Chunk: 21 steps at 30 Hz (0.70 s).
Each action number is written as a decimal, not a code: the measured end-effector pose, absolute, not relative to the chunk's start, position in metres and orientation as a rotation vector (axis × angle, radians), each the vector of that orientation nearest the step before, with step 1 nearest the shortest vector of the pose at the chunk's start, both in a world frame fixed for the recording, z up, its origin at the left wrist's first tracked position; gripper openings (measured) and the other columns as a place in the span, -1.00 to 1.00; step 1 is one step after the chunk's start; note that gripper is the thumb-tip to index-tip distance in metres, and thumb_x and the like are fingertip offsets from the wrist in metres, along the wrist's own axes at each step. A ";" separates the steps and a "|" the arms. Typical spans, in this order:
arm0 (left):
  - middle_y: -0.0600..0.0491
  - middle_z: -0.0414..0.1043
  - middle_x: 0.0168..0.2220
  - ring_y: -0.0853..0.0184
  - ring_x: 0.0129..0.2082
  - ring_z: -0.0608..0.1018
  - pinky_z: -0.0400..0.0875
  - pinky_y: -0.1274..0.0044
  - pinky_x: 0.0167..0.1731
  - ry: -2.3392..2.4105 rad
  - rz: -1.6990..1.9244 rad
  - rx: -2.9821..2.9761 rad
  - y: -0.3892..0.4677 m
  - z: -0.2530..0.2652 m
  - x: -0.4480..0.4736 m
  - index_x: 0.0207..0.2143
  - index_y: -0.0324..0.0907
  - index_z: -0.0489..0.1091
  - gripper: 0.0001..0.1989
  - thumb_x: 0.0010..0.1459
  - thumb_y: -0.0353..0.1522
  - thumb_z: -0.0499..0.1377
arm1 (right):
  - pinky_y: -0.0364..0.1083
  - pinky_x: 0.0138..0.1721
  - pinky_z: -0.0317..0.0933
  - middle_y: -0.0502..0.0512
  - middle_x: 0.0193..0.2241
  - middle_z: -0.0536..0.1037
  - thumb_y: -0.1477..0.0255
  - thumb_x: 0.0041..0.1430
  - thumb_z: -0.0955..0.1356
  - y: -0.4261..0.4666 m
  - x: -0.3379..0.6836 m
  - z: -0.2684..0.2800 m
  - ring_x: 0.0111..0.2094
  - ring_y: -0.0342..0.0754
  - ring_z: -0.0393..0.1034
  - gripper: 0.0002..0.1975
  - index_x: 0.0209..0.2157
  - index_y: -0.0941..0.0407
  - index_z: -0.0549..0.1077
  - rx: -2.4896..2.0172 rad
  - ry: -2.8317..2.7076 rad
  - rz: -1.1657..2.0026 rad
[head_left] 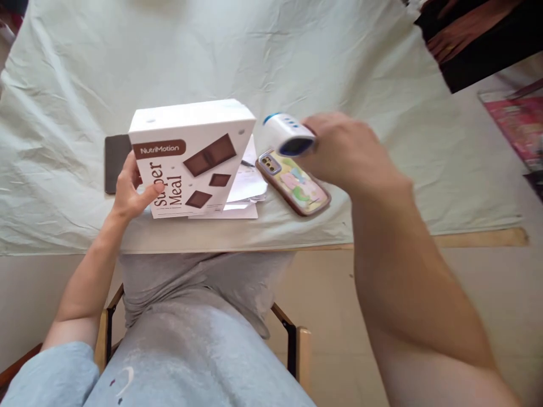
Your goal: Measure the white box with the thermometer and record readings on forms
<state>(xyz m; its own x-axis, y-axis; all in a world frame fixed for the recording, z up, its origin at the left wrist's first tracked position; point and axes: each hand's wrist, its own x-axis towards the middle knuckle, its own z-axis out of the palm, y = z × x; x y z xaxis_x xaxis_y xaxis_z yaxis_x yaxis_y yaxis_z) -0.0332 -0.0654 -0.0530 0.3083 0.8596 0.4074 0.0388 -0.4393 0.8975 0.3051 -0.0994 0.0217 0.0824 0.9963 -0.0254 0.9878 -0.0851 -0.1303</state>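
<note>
The left hand (132,192) is partly closed on a white rectangular card box (169,195) with a brown label reading "NutriMotion", the words "Super Meal" and printed brown chocolate-like pieces. Its thumb lies flat across the lettered front face; its fingers pass behind the box's left edge. The box is located left of centre near the table's front edge, tilted, with its printed face towards the wearer and the lettering running sideways. Whether its lower edge bears on the table cannot be determined.

The right hand (339,147) is curled round a white plastic handheld device (283,129) with blue buttons, blue trim and a dark oval end. The device is raised, just to the right of the box and apart from it. The right fingers are largely hidden and slightly blurred.

Beneath and beside the box lie loose white paper sheets (248,195), with a thin dark pen (247,163) on them. To their right rests a phone in a pastel, multicoloured case (297,183), camera side up. A dark, flat, rectangular object (115,164) lies behind the left hand, partly covered by the box. A pale, creased cloth (190,56) covers the table. Another person's hand (460,37) shows at upper right, against black fabric (483,65).
</note>
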 end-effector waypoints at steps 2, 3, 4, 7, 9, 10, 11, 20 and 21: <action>0.02 0.46 -0.19 0.16 -0.10 0.55 0.47 0.32 -0.08 0.826 1.314 1.693 -0.061 -0.048 -0.034 0.01 -0.08 0.29 -0.30 -0.11 0.02 0.38 | 0.14 -0.02 0.07 0.50 -0.08 0.46 0.53 0.24 0.19 -0.070 0.310 0.008 0.02 0.17 0.30 -0.71 -0.06 0.29 0.40 -2.265 -2.150 0.185; 0.03 0.47 -0.19 0.16 -0.08 0.54 0.47 0.31 -0.06 0.823 1.366 1.676 -0.057 -0.044 -0.034 -0.01 -0.07 0.30 -0.35 -0.09 0.01 0.37 | 0.18 0.04 0.01 0.52 -0.03 0.44 0.57 0.22 0.18 -0.059 0.311 -0.001 0.06 0.18 0.27 -0.65 0.01 0.33 0.37 -2.238 -2.184 0.188; 0.05 0.47 -0.18 0.17 -0.07 0.54 0.46 0.30 -0.05 0.806 1.414 1.668 -0.051 -0.038 -0.034 -0.03 -0.06 0.31 -0.40 -0.06 -0.01 0.37 | 0.21 0.09 -0.04 0.52 0.01 0.41 0.58 0.22 0.19 -0.049 0.311 -0.009 0.10 0.19 0.24 -0.61 0.06 0.35 0.34 -2.207 -2.211 0.202; 0.18 0.48 -0.13 0.22 -0.03 0.51 0.41 0.27 0.05 0.696 1.472 1.712 -0.026 -0.018 -0.034 -0.07 0.03 0.32 -0.47 -0.05 -0.09 0.41 | 0.28 0.17 -0.13 0.51 0.06 0.37 0.64 0.15 0.19 -0.029 0.311 -0.030 0.15 0.21 0.21 -0.51 0.13 0.35 0.28 -2.203 -2.226 0.239; 0.26 0.47 -0.11 0.23 -0.01 0.49 0.38 0.26 0.10 0.647 1.440 1.755 -0.006 -0.006 -0.034 -0.07 0.06 0.31 -0.42 -0.12 -0.12 0.45 | 0.31 0.18 -0.14 0.48 0.06 0.38 0.67 0.09 0.21 -0.019 0.314 -0.040 0.15 0.25 0.22 -0.47 0.14 0.32 0.29 -2.224 -2.212 0.242; 0.27 0.47 -0.11 0.22 0.00 0.48 0.38 0.25 0.11 0.648 1.419 1.764 0.004 -0.002 -0.033 -0.06 0.05 0.30 -0.39 -0.14 -0.11 0.47 | 0.33 0.19 -0.13 0.46 0.05 0.39 0.68 0.06 0.22 -0.014 0.316 -0.044 0.15 0.27 0.22 -0.45 0.14 0.31 0.30 -2.221 -2.208 0.241; 0.26 0.48 -0.11 0.21 0.01 0.46 0.39 0.25 0.11 0.662 1.397 1.766 0.015 0.000 -0.033 -0.05 0.05 0.28 -0.35 -0.16 -0.10 0.47 | 0.35 0.19 -0.13 0.45 0.05 0.39 0.68 0.04 0.23 -0.010 0.319 -0.048 0.14 0.29 0.22 -0.45 0.13 0.29 0.31 -2.212 -2.206 0.239; 0.36 0.47 -0.20 0.37 -0.11 0.46 0.36 0.28 0.10 0.690 1.204 1.720 0.079 -0.023 -0.044 -0.06 0.04 0.17 -0.21 -0.29 -0.11 0.52 | 0.25 0.13 0.03 0.46 0.04 0.41 0.67 0.03 0.25 -0.016 0.321 -0.035 0.10 0.25 0.25 -0.38 0.18 0.29 0.29 -2.089 -2.254 0.191; 0.35 0.47 -0.21 0.37 -0.12 0.46 0.37 0.30 0.07 0.696 1.176 1.716 0.079 -0.024 -0.044 -0.06 0.03 0.17 -0.21 -0.29 -0.10 0.51 | 0.20 0.12 0.06 0.46 0.05 0.41 0.66 0.06 0.23 -0.022 0.316 -0.030 0.10 0.22 0.25 -0.42 0.17 0.30 0.31 -2.038 -2.248 0.158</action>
<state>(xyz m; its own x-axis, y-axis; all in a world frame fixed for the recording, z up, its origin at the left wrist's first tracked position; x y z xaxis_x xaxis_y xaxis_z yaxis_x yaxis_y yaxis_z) -0.0440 0.0787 -0.0238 0.3854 0.8284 0.4065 -0.0427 -0.4240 0.9046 0.3162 -0.0223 -0.0296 -0.0969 0.9953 0.0067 0.9845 0.0969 -0.1459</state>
